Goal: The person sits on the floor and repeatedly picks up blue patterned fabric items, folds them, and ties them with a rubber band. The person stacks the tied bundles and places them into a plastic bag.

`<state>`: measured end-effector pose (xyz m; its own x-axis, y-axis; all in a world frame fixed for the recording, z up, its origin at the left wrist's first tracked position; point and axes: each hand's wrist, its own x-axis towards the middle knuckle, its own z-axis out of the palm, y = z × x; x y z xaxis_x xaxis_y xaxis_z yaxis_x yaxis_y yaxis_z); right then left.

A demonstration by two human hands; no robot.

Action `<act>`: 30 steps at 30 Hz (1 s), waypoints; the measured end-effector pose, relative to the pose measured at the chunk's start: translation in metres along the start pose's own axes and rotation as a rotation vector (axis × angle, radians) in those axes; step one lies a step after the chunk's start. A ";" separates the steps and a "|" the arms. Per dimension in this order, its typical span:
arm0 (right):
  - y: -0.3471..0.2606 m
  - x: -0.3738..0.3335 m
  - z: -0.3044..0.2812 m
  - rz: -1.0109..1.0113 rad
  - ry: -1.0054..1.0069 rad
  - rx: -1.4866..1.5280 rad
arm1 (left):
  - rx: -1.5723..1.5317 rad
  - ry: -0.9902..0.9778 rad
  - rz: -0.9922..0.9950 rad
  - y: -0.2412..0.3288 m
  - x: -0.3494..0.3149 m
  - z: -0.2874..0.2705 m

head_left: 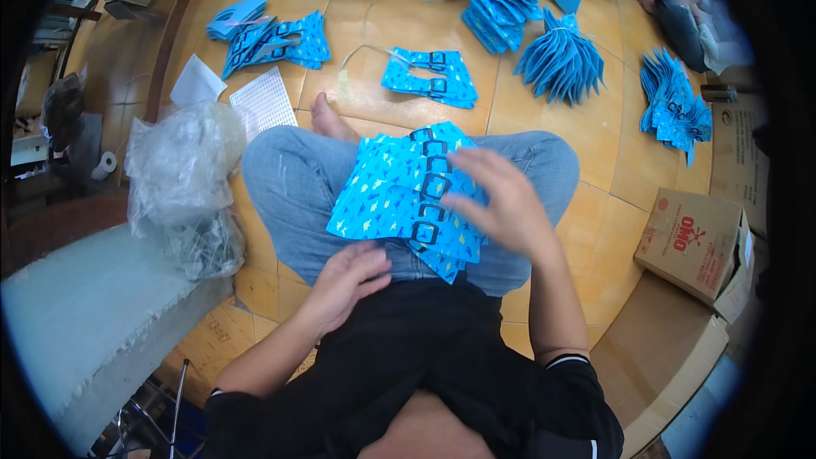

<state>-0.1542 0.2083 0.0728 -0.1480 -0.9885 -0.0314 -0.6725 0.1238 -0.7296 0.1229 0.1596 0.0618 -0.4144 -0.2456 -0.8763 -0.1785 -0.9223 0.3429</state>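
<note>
On my lap lies an overlapping stack of flat blue printed pieces (370, 191) with small yellow and white figures. A row of black plastic buckles (436, 185) runs down its right part. My right hand (501, 200) hovers at the right side of the buckles, thumb and fingers apart; whether a fingertip touches the stack I cannot tell. Below the stack's lower left edge is my left hand (347, 280), fingers stretched out, nothing in it. A few more buckled blue pieces (455, 81) lie on the floor just past my legs.
Bundles of blue pieces (561, 59) lie on the tiled floor ahead, with another buckled pile (276, 42) at far left. Clear plastic bags (183, 170) and a white sheet (265, 106) are at left. Cardboard boxes (693, 242) stand at right. Another person (688, 21) sits at far right.
</note>
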 end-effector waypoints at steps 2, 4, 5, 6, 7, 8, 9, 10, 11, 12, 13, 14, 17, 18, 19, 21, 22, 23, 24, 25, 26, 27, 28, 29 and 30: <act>-0.008 -0.009 0.012 -0.058 -0.051 -0.206 | 0.390 -0.088 0.081 0.015 -0.017 -0.010; -0.008 -0.014 0.019 -0.048 -0.002 -0.160 | 0.889 -0.059 0.202 0.035 -0.028 -0.012; -0.007 -0.017 0.021 -0.039 0.005 -0.149 | 1.021 -0.020 0.707 0.046 -0.027 -0.008; -0.006 -0.020 0.022 -0.036 0.028 -0.141 | 1.073 -0.004 0.848 0.060 -0.024 -0.005; -0.006 -0.021 0.023 -0.048 0.020 -0.155 | 1.131 0.010 1.009 0.074 -0.012 0.002; -0.008 -0.023 0.024 -0.058 0.026 -0.169 | 1.187 0.023 1.171 0.088 0.000 0.007; -0.008 -0.024 0.025 -0.080 0.037 -0.184 | 1.189 -0.017 1.221 0.100 0.018 0.015; -0.009 -0.025 0.025 -0.073 0.033 -0.174 | 1.174 -0.047 1.273 0.109 0.039 0.024; -0.009 -0.026 0.024 -0.078 0.028 -0.164 | 1.250 -0.077 1.256 0.115 0.061 0.033; -0.008 -0.028 0.024 -0.086 0.022 -0.157 | 1.310 -0.093 1.243 0.119 0.084 0.043; -0.007 -0.029 0.023 -0.092 0.020 -0.132 | 1.396 -0.084 1.159 0.122 0.101 0.049; -0.006 -0.031 0.020 -0.068 -0.023 -0.068 | 1.405 -0.219 1.018 0.125 0.114 0.051; -0.007 -0.041 0.010 0.028 -0.122 0.099 | 1.431 -0.527 0.496 0.134 0.136 0.054; -0.007 -0.043 0.006 0.127 -0.123 0.298 | 1.304 -0.565 0.460 0.137 0.138 0.053; -0.008 -0.045 0.001 0.206 -0.104 0.494 | 1.189 -0.606 0.420 0.139 0.138 0.052; -0.007 -0.044 -0.013 0.515 0.005 0.735 | 1.152 -0.647 0.468 0.138 0.138 0.052; -0.005 -0.040 -0.019 0.468 0.163 0.875 | 1.227 -0.645 0.556 0.131 0.135 0.051; 0.000 -0.033 -0.026 0.476 0.313 0.979 | 1.304 -0.640 0.647 0.124 0.132 0.050; 0.005 -0.025 -0.031 0.457 0.455 1.106 | 1.398 -0.635 0.728 0.116 0.129 0.048; 0.010 -0.017 -0.037 0.448 0.485 1.066 | 1.676 -0.526 0.638 0.109 0.126 0.046; 0.016 -0.008 -0.043 0.416 0.505 1.051 | 1.636 -0.536 0.625 0.102 0.123 0.045; 0.019 -0.002 -0.046 0.320 0.509 1.078 | 1.600 -0.547 0.647 0.096 0.119 0.043; 0.020 0.006 -0.047 0.360 0.504 0.994 | 1.569 -0.537 0.731 0.093 0.115 0.041; 0.019 0.014 -0.046 0.333 0.483 0.950 | 1.568 -0.525 0.709 0.090 0.111 0.041; 0.016 0.020 -0.044 0.334 0.466 0.894 | 1.597 -0.492 0.747 0.087 0.107 0.040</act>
<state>-0.1999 0.1944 0.0903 -0.6177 -0.7616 -0.1961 0.2027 0.0868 -0.9754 0.0273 0.0652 0.0117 -0.9389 -0.0528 -0.3401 -0.3145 0.5327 0.7857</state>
